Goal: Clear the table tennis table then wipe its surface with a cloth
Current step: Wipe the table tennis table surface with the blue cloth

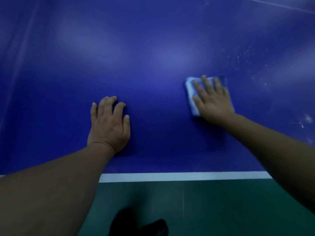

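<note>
Your right hand [213,101] presses spread fingers flat on a folded pale-blue cloth [191,94]. Your left hand [109,125] rests spread on the glossy blue table tennis table [153,48]. White specks far right.

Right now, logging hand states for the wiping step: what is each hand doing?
Left hand: open, resting on the table, holding nothing.
Right hand: open, fingers flat, pressing the cloth onto the table.
</note>
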### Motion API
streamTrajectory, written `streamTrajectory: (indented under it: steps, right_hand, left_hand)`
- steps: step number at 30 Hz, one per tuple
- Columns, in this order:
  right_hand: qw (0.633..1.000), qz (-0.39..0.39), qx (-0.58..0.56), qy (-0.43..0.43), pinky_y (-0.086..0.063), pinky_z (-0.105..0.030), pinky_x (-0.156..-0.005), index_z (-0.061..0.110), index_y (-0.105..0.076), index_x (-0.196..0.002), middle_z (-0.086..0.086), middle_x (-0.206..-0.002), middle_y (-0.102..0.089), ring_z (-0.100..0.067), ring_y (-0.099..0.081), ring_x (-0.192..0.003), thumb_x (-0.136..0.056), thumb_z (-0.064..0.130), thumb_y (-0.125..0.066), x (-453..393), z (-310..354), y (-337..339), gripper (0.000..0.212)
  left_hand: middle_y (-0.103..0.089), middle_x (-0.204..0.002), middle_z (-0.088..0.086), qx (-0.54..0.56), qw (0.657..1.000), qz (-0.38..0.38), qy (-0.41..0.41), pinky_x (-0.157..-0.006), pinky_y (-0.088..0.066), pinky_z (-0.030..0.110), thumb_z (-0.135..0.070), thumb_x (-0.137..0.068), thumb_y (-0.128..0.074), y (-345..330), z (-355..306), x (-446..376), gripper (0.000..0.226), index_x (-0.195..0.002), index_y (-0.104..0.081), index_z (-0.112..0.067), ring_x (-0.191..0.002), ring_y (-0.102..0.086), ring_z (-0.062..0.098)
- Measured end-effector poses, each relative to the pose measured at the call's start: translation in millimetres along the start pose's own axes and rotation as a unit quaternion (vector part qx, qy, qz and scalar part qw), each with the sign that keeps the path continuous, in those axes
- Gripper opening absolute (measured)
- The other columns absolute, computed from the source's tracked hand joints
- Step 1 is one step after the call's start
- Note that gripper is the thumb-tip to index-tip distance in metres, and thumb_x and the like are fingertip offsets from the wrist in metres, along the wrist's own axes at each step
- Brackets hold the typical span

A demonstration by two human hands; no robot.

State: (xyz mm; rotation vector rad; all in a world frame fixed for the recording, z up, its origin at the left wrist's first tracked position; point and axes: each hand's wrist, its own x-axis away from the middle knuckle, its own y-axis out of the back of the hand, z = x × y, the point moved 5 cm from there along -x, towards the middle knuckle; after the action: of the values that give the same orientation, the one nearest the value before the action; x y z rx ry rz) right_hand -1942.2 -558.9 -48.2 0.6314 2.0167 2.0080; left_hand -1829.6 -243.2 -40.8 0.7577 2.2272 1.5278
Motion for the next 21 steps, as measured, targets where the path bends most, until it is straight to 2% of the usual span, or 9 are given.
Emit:
streamTrajectory:
  steps: [3, 5, 8, 11, 13, 16, 17, 19, 21]
  right_hand:
    - [0.996, -0.020, -0.036, -0.081, 0.000, -0.054, -0.121, 0.025, -0.011, -0.159, -0.001, -0.167, -0.002, -0.032, 0.007, -0.152, -0.104, 0.050, -0.019, -34, -3, 4, 0.062]
    - [0.996, -0.044, -0.039, -0.074, -0.003, -0.055, -0.121, 0.019, -0.015, -0.159, -0.003, -0.167, -0.007, -0.033, 0.000, -0.153, -0.104, 0.049, -0.022, -42, 37, 6, 0.064]
    - [0.995, -0.023, -0.044, 0.081, -0.003, -0.059, -0.119, 0.024, -0.017, -0.158, 0.001, -0.166, -0.011, -0.033, -0.004, -0.153, -0.097, 0.061, -0.017, -24, 107, 2, 0.072]
    - [0.985, 0.009, -0.030, 0.172, -0.007, -0.061, -0.118, 0.031, -0.020, -0.157, 0.004, -0.166, -0.014, -0.033, -0.008, -0.153, -0.094, 0.066, -0.017, -31, 98, 5, 0.072]
    - [0.993, 0.003, -0.010, 0.118, -0.007, -0.060, -0.119, 0.032, -0.017, -0.158, 0.004, -0.166, -0.011, -0.034, -0.006, -0.153, -0.096, 0.065, -0.020, -66, 61, 10, 0.070]
    - [0.996, 0.030, -0.073, -0.043, 0.000, -0.059, -0.119, 0.035, -0.006, -0.158, 0.008, -0.167, 0.000, -0.032, 0.005, -0.153, -0.100, 0.061, -0.022, -113, 19, 16, 0.065]
    - [0.995, 0.016, -0.075, -0.067, -0.002, -0.062, -0.119, 0.033, -0.008, -0.158, 0.006, -0.167, -0.001, -0.035, 0.003, -0.152, -0.102, 0.059, -0.023, -117, 20, 19, 0.064]
    - [0.998, -0.042, -0.033, 0.015, -0.015, -0.071, -0.112, 0.025, -0.023, -0.157, -0.005, -0.165, -0.016, -0.048, -0.012, -0.148, -0.103, 0.049, -0.029, -107, 45, 23, 0.060]
    - [0.980, -0.063, -0.011, 0.187, -0.023, -0.073, -0.107, 0.025, -0.037, -0.153, -0.006, -0.161, -0.030, -0.051, -0.024, -0.144, -0.102, 0.047, -0.032, -81, 77, 15, 0.056]
  left_hand:
    - [-0.040, -0.144, 0.015, -0.006, 1.000, 0.006, 0.004, -0.121, -0.008, 0.055, -0.036, -0.093, -0.036, -2, 1, -1, 0.049, -0.130, -0.053, -0.008, -0.141, -0.030, 0.034]
    - [-0.040, -0.145, 0.015, -0.015, 1.000, 0.011, 0.006, -0.121, -0.009, 0.055, -0.038, -0.093, -0.033, -2, 1, -2, 0.051, -0.130, -0.052, -0.010, -0.141, -0.030, 0.033]
    - [-0.041, -0.145, 0.014, -0.026, 0.999, 0.018, 0.009, -0.120, -0.011, 0.056, -0.040, -0.093, -0.030, -1, 0, -2, 0.054, -0.131, -0.052, -0.010, -0.141, -0.031, 0.033]
    - [-0.043, -0.144, 0.015, -0.022, 0.999, 0.027, 0.015, -0.120, -0.012, 0.056, -0.041, -0.092, -0.030, 0, -1, -2, 0.054, -0.130, -0.054, -0.009, -0.141, -0.033, 0.034]
    - [-0.043, -0.145, 0.015, -0.020, 0.999, 0.034, 0.021, -0.120, -0.013, 0.056, -0.041, -0.093, -0.030, 0, -2, -2, 0.055, -0.130, -0.054, -0.009, -0.141, -0.033, 0.034]
    - [-0.048, -0.142, 0.017, -0.004, 0.999, 0.032, 0.026, -0.119, -0.017, 0.057, -0.041, -0.092, -0.033, 3, -3, -3, 0.055, -0.126, -0.059, -0.007, -0.138, -0.039, 0.037]
    - [-0.050, -0.139, 0.017, 0.008, 0.999, 0.029, 0.029, -0.118, -0.020, 0.058, -0.041, -0.092, -0.034, 5, -3, -4, 0.053, -0.122, -0.061, -0.006, -0.136, -0.042, 0.038]
    - [-0.053, -0.132, 0.014, 0.027, 0.999, 0.014, 0.035, -0.114, -0.027, 0.059, -0.040, -0.091, -0.037, 11, -3, -11, 0.048, -0.115, -0.063, -0.007, -0.128, -0.047, 0.036]
    - [-0.054, -0.127, 0.012, 0.039, 0.999, 0.000, 0.031, -0.110, -0.034, 0.059, -0.038, -0.091, -0.039, 16, -5, -26, 0.044, -0.111, -0.064, -0.008, -0.122, -0.048, 0.034]
